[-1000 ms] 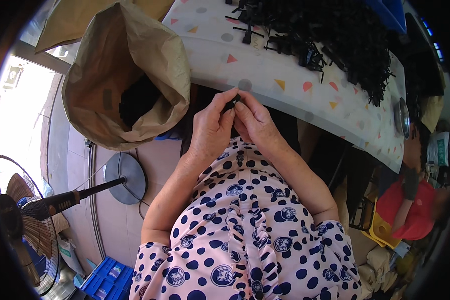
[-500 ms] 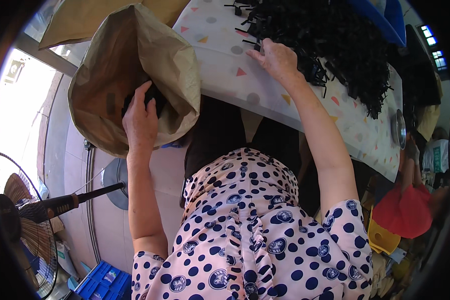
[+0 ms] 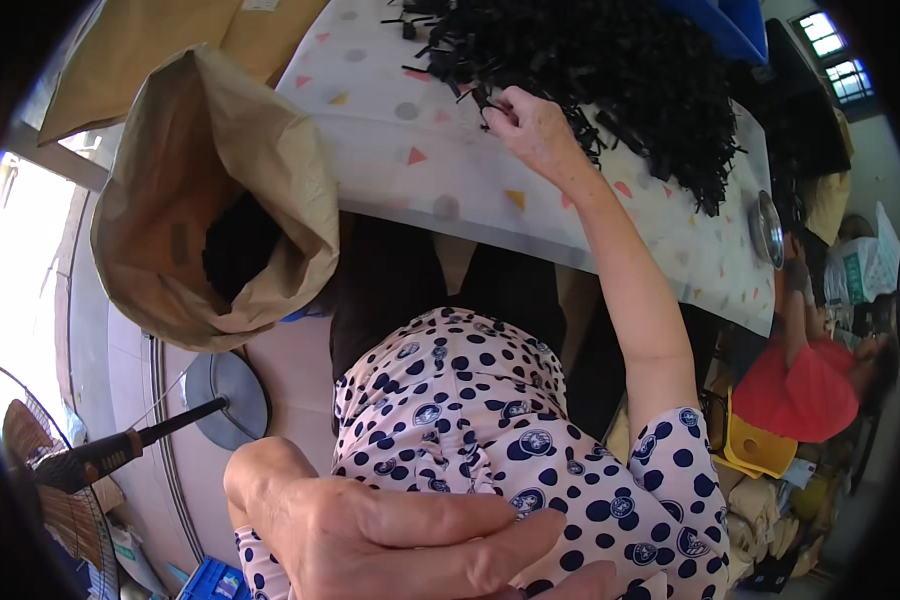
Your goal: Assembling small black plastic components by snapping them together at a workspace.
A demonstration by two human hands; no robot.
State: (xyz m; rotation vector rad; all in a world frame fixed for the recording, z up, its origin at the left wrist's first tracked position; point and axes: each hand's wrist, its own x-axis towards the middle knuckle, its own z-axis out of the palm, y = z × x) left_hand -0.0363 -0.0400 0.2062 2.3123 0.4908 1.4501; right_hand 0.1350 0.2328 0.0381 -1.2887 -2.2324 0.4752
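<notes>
My right hand [image 3: 536, 132] is at the near left edge of a pile of small black parts with thin prongs [image 3: 610, 60], spread over the table. Thumb and forefinger are pinched on one small black part [image 3: 485, 108], mostly hidden by the fingertips. Close to the camera, low in the picture, is my left hand [image 3: 360, 530]. Its fingers stretch to the right with nothing visible in them; the fingertips run toward the lower edge. To the left stands an open brown paper sack [image 3: 285, 150] with more black parts [image 3: 238, 245] inside.
The table [image 3: 370, 165] has a patterned white cover. A blue bin [image 3: 735, 25] and a metal bowl [image 3: 767, 230] are on it. A fan [image 3: 65, 465] stands at lower left, a blue crate [image 3: 215, 580] below. A person in red [image 3: 795, 395] is at right, beside a yellow container [image 3: 760, 445].
My left hand has come out of the paper sack and back toward me, near the camera. My right hand's fingers have closed on a black part at the pile's edge. The view has shifted.
</notes>
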